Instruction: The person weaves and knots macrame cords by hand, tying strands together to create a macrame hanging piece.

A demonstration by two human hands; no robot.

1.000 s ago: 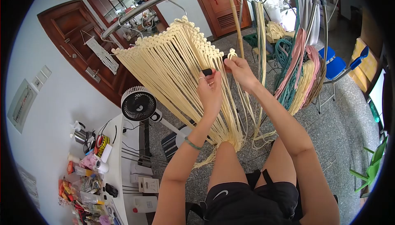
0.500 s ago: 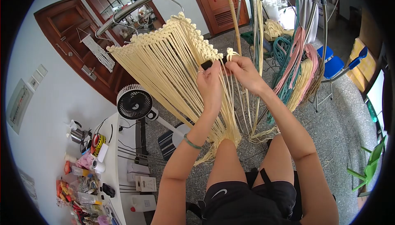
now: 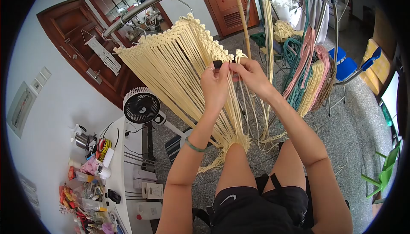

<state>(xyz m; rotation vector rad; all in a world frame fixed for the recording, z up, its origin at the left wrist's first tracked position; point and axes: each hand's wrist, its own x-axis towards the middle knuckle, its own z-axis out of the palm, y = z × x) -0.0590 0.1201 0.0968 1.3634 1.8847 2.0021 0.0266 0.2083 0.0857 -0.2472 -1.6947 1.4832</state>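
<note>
A cream macrame piece with a knotted upper edge and long loose cords hangs from metal hooks. At the right end of its knotted edge, my left hand pinches a cord, thumb and fingers pressed together. A small black thing whose kind I cannot make out shows at its fingertips. Close beside it, my right hand is closed on cream cord just below a small separate knot. Cord ends run down past both hands, gathering near my knee.
A metal rail crosses overhead. Teal, pink and cream cord bundles hang at right near a blue chair. At left are a fan and a cluttered white table; a green stool stands at far right.
My left hand has shifted slightly left, its thumb nearer the right hand's fingers. The right hand stays almost in place, closed on the cord.
</note>
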